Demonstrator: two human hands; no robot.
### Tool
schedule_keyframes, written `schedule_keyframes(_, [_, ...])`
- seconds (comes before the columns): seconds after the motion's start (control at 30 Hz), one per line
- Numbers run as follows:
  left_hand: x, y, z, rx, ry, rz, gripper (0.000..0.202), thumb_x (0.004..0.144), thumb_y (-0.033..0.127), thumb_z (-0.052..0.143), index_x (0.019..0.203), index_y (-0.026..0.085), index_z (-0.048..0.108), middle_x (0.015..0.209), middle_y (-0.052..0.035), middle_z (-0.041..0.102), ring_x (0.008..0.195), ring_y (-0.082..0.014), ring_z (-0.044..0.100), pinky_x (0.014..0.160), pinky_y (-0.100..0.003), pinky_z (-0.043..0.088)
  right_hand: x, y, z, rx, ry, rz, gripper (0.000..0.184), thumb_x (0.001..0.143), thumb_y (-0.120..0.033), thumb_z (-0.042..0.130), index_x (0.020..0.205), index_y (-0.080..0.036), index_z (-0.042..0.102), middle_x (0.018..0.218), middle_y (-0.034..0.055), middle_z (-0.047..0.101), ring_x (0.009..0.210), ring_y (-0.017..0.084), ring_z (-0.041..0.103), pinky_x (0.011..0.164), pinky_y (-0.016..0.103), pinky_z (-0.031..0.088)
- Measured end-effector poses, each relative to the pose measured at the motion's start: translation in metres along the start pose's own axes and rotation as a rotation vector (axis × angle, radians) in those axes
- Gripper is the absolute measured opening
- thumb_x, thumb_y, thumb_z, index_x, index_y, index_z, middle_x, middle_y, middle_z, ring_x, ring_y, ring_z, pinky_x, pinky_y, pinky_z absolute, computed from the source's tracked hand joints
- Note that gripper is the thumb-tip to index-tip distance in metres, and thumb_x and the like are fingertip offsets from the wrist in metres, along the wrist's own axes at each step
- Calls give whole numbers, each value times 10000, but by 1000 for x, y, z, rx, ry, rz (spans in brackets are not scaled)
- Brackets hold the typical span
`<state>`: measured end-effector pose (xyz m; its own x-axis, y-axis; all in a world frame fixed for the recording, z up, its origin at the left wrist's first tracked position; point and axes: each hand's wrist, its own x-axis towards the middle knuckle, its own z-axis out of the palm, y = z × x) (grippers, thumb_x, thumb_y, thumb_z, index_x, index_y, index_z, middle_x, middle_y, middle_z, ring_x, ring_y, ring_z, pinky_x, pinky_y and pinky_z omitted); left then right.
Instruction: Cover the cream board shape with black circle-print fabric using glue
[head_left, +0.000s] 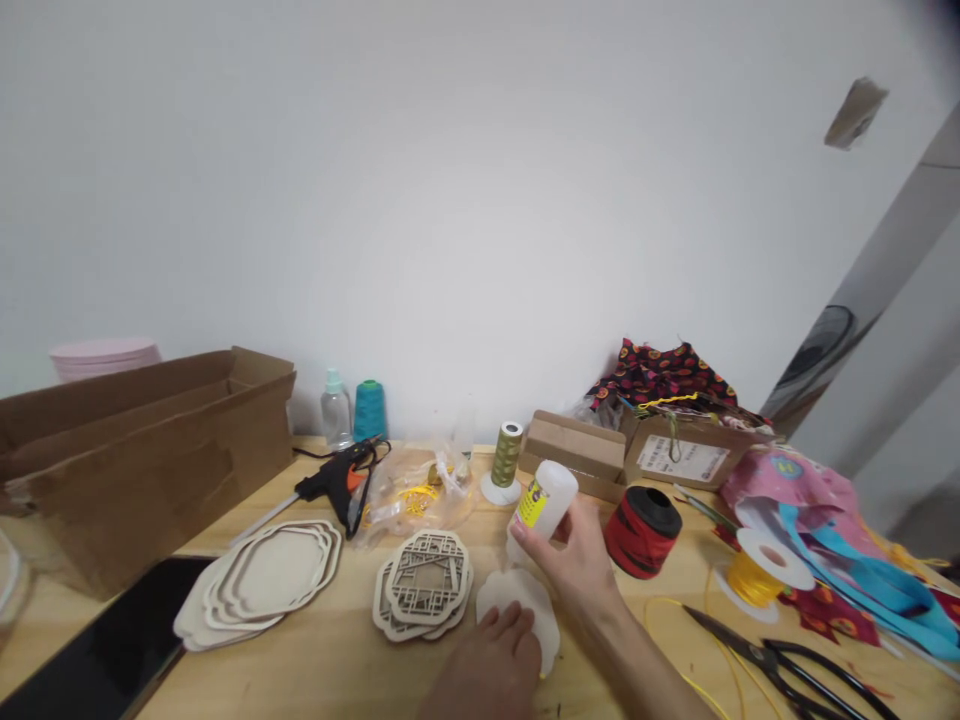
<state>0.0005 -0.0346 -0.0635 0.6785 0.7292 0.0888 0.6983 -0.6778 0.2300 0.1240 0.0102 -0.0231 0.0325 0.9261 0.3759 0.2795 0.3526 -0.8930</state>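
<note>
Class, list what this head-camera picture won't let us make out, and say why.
In the head view:
White bottle: label words, too small and blurred.
Pale flat piece: part hidden under the left hand.
Long cardboard box: its floor, hidden by the front wall.
Scissors: handle ends, cut off by the bottom edge.

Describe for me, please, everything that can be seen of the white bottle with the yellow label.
The white bottle looks like plastic, its yellow label bearing dark and pink print. It is tilted, broad base up, other end pointing down-left near the pale scalloped piece. The right grip holds its side. Its lower tip is too indistinct to show a cap or contact.
</note>
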Motion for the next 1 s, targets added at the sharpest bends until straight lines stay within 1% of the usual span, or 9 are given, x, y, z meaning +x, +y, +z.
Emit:
schedule_keyframes(0.13, [2, 4, -5, -27, -59, -63, 312, 741, -1, 424, 992, 81, 588, 1141, -157, 551, 1075, -249, 487, 907, -345, 389, -3, -3, 2, -170, -24, -28, 207, 672, -299, 627, 791, -179, 508, 720, 25, 632, 655, 185, 601, 566, 271, 486])
schedule_keyframes(0.23, [1, 5, -5, -77, -42, -89, 293, 745, 4, 419, 958, 81, 605, 1154, -164, 540, 1087, -246, 477, 918, -346, 378, -3, -6, 3, -242, -23, -62, 206, 669, -291, 627, 794, -181, 505, 707, 12, 623, 650, 176, 593, 558, 256, 477])
schedule_keyframes(0.3, [0, 5, -6, -103, -45, -100, 293, 751, 7, 416, 966, 78, 602, 1160, -165, 536, 1095, -241, 470, 929, -337, 366, -2, -6, 4, -261, -28, -72, 199, 666, -285, 629, 786, -181, 508, 694, 6, 621, 633, 168, 591, 548, 246, 473])
schedule_keyframes(0.43, [1, 7, -10, -146, -103, -134, 306, 769, 27, 416, 1030, 65, 571, 1184, -161, 515, 1120, -238, 442, 951, -339, 339, -1, -4, 4, -244, -31, -82, 192, 668, -281, 627, 791, -177, 521, 707, 11, 630, 639, 170, 597, 559, 250, 478])
schedule_keyframes(0.57, [0, 8, -16, -178, -84, -127, 322, 779, 32, 406, 1068, 57, 548, 1182, -166, 517, 1122, -236, 442, 950, -349, 334, -1, -2, 4, -174, -18, -53, 190, 679, -290, 617, 795, -171, 526, 725, 26, 639, 638, 177, 605, 568, 263, 488])
schedule_keyframes(0.77, [-3, 9, -21, -182, -107, -119, 346, 769, 9, 380, 1074, 30, 542, 1194, -188, 501, 1132, -257, 429, 951, -382, 324, -3, -3, 2, -203, -3, -70, 207, 663, -299, 630, 796, -169, 537, 707, 21, 633, 647, 183, 595, 571, 272, 479])
schedule_keyframes(0.87, [-3, 9, -21, -201, -77, -115, 348, 761, 9, 395, 1076, 31, 540, 1186, -199, 504, 1127, -264, 433, 945, -395, 328, -3, -2, 2, -194, 5, -49, 211, 652, -300, 637, 783, -169, 536, 709, 24, 633, 645, 185, 594, 558, 271, 476])
schedule_keyframes(1.0, [-4, 10, -23, -208, -62, -126, 335, 769, 8, 385, 1056, 43, 554, 1181, -193, 512, 1123, -253, 440, 946, -394, 326, -4, -2, 1, -211, -19, -67, 208, 659, -306, 632, 786, -177, 530, 694, 9, 627, 633, 172, 582, 556, 261, 466])
